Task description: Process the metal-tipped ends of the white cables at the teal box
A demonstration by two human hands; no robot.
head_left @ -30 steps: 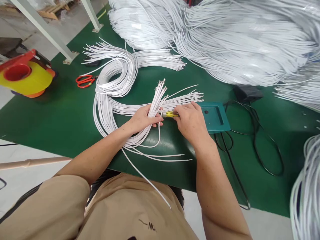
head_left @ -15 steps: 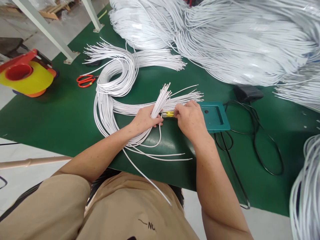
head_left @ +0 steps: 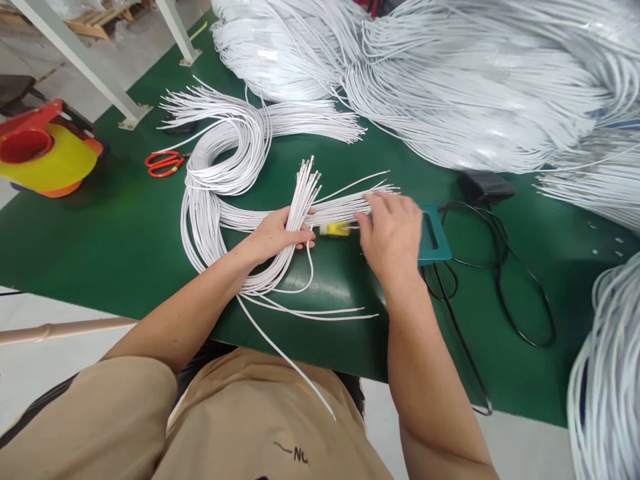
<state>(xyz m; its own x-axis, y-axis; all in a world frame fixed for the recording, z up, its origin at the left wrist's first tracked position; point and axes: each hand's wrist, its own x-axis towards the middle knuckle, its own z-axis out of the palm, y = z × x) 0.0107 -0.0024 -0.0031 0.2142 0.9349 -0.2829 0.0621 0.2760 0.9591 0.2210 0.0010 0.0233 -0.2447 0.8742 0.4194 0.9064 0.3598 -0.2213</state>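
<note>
Fingers of the left hand (head_left: 273, 236) are clasping slim white wires (head_left: 299, 203) above the green tabletop (head_left: 120, 247), presumably bunching their tips together. The right hand (head_left: 393, 233) is hovering half-curled beside a small yellow piece (head_left: 334, 229), hold unclear; a teal rectangular tray (head_left: 437, 254) is lying beyond.

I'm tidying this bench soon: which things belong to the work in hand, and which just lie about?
Likely in use:
white wires, gripped by the left hand;
yellow piece, beside the blurred right hand;
teal tray, partly hidden by that hand.

Seemingly lying about:
red-handled tool;
red-and-yellow holder;
black box.
</note>
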